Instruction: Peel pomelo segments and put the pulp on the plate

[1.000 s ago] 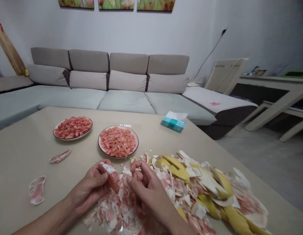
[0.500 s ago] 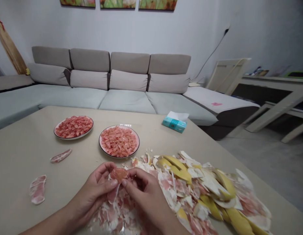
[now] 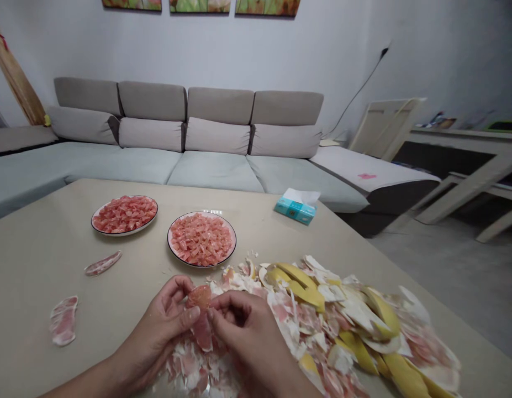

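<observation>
Both my hands hold a pink pomelo segment [image 3: 201, 318] low over the peel heap. My left hand [image 3: 156, 331] pinches it from the left, and my right hand [image 3: 249, 334] grips it from the right. Its lower part is partly hidden by my fingers. Under and beside my hands lies a heap of white pith and pink membrane [image 3: 189, 365]. Thick yellow pomelo rind [image 3: 299, 287] lies farther right. Two flat membrane strips [image 3: 103, 263] [image 3: 64, 320] rest on the table left of my left hand.
Two round plates [image 3: 124, 234] [image 3: 201, 265] heaped with pink pomelo pulp stand on the beige table [image 3: 40, 260] ahead of my hands. A teal tissue box [image 3: 295, 210] stands farther back. Beyond the table's far edge is a grey sofa [image 3: 214, 171].
The pomelo segment has turned from lying across my fingers to hanging more upright between my hands. My right hand has shifted slightly lower.
</observation>
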Tool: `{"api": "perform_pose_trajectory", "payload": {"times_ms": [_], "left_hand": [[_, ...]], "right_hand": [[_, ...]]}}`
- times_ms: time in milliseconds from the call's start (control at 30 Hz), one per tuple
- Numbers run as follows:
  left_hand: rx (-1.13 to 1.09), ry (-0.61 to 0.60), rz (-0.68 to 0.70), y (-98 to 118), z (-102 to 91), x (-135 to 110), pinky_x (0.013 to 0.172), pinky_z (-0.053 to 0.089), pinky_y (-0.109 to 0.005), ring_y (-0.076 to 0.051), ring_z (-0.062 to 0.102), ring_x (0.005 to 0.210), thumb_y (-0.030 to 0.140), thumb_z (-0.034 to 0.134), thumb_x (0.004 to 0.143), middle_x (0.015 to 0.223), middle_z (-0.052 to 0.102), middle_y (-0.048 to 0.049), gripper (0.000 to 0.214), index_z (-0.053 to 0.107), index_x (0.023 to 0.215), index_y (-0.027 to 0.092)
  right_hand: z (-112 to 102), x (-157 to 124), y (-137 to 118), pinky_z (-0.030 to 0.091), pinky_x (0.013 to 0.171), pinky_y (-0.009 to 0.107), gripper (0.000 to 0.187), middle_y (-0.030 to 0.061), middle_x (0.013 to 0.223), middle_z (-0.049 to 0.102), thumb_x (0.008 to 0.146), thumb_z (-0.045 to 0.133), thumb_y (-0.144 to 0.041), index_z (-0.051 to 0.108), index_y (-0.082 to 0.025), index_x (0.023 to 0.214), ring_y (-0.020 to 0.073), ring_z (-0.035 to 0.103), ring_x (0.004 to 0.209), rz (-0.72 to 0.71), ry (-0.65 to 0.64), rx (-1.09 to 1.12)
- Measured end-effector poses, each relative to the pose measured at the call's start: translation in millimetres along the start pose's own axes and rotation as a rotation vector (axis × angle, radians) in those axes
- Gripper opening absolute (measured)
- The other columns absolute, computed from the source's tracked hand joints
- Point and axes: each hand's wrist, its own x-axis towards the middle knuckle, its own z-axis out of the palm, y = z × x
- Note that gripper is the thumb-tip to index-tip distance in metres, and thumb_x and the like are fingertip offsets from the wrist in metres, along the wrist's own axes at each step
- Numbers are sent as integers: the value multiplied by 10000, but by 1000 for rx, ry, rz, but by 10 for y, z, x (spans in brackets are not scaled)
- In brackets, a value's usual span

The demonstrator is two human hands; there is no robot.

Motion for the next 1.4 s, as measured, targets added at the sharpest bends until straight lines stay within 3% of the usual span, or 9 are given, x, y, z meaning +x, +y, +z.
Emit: {"api": "perform_pose_trajectory", "payload": {"times_ms": [300,567,800,900,1100,1200,1400], "left_hand": [[154,9,-21,-57,-83,-7,834,493,-284,-178,626,916,204,723,805,973,650,-54,271,595,1043,189],[-20,-39,-151,-16,-73,-24,698,552,-250,-135,650,758,165,663,851,889,660,-64,137,642,985,143],[-138,-131,-233,5,-128,11,645,601,-318,-139,673,646,167,633,866,856,662,-65,196,616,1061,146],[-154,-161,-250,1,-147,15,603,588,-278,-140,668,665,196,608,885,908,649,-83,199,609,1080,155],[29,-205,-183,-41,-109,-7,552,593,-327,-194,652,726,365,799,705,1013,621,-77,602,506,1217,246],[156,-147,-136,-62,-93,-2,553,561,-278,-131,614,608,331,733,788,888,636,-41,458,512,1176,226],[168,-115,-89,10,-52,-15,574,487,-232,-141,620,631,286,645,863,804,646,-41,252,577,1081,181]], "right_hand": [[-11,-1,-47,251,453,192,37,-59,496,465,640,647,-161,631,-151,609,70,339,475,44,-22,60],[-53,-23,-80,270,466,190,27,-67,504,451,592,610,-139,612,-161,607,69,351,478,82,-98,116],[-94,-1,-47,299,469,191,89,-41,549,525,598,584,-177,610,-148,678,80,438,485,136,-157,189],[-79,7,-31,303,466,192,80,-41,542,529,612,603,-199,597,-152,676,83,453,481,123,-147,192],[8,-22,-27,350,495,207,58,-46,540,533,651,598,-196,590,-160,696,96,489,491,62,-185,257],[34,-49,-46,330,486,192,58,-57,543,512,629,625,-173,574,-167,655,84,454,497,71,-178,275],[0,-38,-46,367,487,201,43,-76,451,510,651,580,-192,540,-189,668,95,501,423,106,-203,400]]}}
